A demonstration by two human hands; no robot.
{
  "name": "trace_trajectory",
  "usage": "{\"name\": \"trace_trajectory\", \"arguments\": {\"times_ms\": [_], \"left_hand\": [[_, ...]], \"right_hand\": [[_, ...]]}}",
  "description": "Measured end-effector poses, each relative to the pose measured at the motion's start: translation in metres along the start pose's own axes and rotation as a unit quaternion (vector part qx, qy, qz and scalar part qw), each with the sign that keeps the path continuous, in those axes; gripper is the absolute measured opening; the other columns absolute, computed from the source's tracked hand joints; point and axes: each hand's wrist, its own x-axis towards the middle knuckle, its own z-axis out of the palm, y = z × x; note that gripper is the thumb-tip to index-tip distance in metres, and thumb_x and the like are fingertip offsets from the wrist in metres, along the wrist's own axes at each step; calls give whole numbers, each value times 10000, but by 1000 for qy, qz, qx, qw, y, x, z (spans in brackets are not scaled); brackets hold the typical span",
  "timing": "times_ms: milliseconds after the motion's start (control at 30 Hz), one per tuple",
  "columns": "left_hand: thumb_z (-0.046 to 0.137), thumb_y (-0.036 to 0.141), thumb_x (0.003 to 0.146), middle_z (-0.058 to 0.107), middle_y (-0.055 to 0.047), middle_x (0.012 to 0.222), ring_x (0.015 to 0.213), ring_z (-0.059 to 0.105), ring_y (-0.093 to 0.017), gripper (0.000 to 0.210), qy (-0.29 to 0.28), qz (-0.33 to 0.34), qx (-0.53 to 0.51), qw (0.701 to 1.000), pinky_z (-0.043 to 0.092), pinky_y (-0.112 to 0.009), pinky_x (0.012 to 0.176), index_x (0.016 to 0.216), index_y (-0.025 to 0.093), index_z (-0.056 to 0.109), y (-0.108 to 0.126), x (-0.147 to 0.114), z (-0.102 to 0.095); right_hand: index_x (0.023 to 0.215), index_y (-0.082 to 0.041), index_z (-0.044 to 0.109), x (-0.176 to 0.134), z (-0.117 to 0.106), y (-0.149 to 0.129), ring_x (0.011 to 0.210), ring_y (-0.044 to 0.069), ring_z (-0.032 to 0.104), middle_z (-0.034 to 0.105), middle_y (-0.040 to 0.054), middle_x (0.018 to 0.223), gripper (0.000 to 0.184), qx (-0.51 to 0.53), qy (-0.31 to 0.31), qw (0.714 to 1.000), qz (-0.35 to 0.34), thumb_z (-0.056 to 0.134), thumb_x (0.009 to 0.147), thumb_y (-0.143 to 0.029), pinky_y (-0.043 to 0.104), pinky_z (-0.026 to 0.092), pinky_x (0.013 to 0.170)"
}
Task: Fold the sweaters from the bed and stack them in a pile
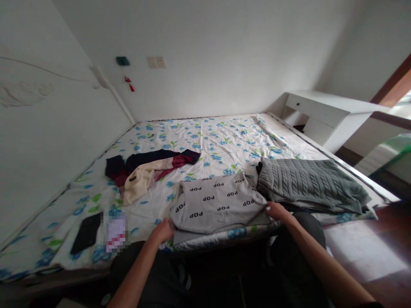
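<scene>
A light grey shirt (213, 203) printed with "POP" lies spread along the front edge of the bed, its lettering upside down to me. My left hand (163, 231) is closed on the shirt's near left corner. At the near right corner, my right hand (276, 211) pinches the fabric. The cloth between my hands is nearly flat, with its hem towards me and some creases at the sides. Parts of the fingers of both hands are hidden by the angle.
A grey cable-knit sweater (308, 182) lies to the right. Left of the shirt is a crumpled cream, maroon and navy sweater (144, 175). A black flat object (86, 233) and a blurred-out item (115, 233) rest front left. A white desk (324, 115) stands beyond the bed (221, 137).
</scene>
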Motion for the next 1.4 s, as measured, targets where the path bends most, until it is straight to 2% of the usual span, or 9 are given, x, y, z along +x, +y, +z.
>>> {"name": "trace_trajectory", "arguments": {"times_ms": [67, 167, 267, 367, 533, 733, 933, 1167, 1400], "left_hand": [[704, 261, 857, 795, -181, 1136, 1123, 807, -401, 420, 68, -17, 87, 994, 613, -519, 1028, 1270, 182, 705, 0, 1, 1], [589, 180, 923, 754, -176, 1337, 1240, 761, -323, 459, 93, 86, 158, 979, 564, -442, 1134, 1369, 178, 699, 17, 2, 5], [591, 192, 937, 741, -133, 1402, 1289, 738, -281, 500, -3, 213, 121, 969, 540, -389, 1183, 1417, 211, 729, 41, -2, 29], [675, 240, 899, 724, -120, 1457, 1353, 713, -291, 578, -94, 277, 112, 950, 521, -381, 1215, 1474, 241, 739, 58, -8, 64], [624, 231, 931, 767, -105, 1342, 1315, 727, -295, 476, -121, 294, 125, 940, 530, -389, 1174, 1368, 257, 812, 64, -9, 88], [615, 300, 995, 819, -77, 1151, 1160, 759, -267, 259, -136, 303, 98, 938, 530, -344, 1051, 1102, 246, 845, 62, -1, 71], [630, 326, 986, 828, -52, 1109, 1008, 757, -232, 244, -140, 287, 109, 941, 506, -300, 908, 1079, 253, 843, 54, -2, 54], [605, 330, 921, 835, -56, 897, 872, 751, -248, 326, -179, 262, 128, 940, 522, -326, 849, 1083, 260, 879, 55, -2, 68], [693, 488, 863, 849, -48, 926, 873, 758, -250, 383, -270, 221, 34, 937, 537, -303, 795, 1071, 235, 891, 59, 19, 47]], "right_hand": [[1216, -183, 807, 2, 3, 1, 1162, 315, 801, 831, 127, 1126, 346, -78, 34, 995, -49, 699, 895, -110, 359, 569, 998], [1297, -203, 770, 0, 4, -17, 1208, 282, 742, 775, 135, 1296, 408, -95, 103, 980, -141, 655, 922, -88, 340, 543, 1040], [1291, -219, 763, -5, 16, -43, 1281, 290, 675, 738, 123, 1327, 425, -74, 96, 954, -274, 705, 890, -92, 368, 523, 1127], [1228, -224, 796, -8, 38, -55, 1236, 271, 695, 756, 91, 1258, 432, -57, -20, 929, -365, 749, 825, -77, 360, 538, 1120], [1254, -215, 838, -4, 54, -49, 1251, 275, 730, 788, 99, 1275, 516, -51, -85, 923, -373, 784, 765, -56, 349, 550, 1130], [1123, -218, 881, -1, 46, -53, 1026, 237, 794, 864, 60, 1086, 318, -54, -88, 938, -332, 745, 860, -105, 295, 576, 973], [1128, -206, 916, -9, 40, -59, 975, 221, 818, 889, 51, 1068, 346, -21, -113, 936, -333, 752, 837, -116, 257, 577, 917], [1056, -224, 945, -8, 46, -60, 827, 203, 800, 864, 22, 871, 324, -35, -127, 939, -318, 737, 832, -117, 247, 564, 814], [1106, -213, 926, 5, 39, -55, 853, 198, 783, 863, 33, 942, 244, 1, -151, 930, -336, 766, 922, -208, 262, 575, 830]]}}
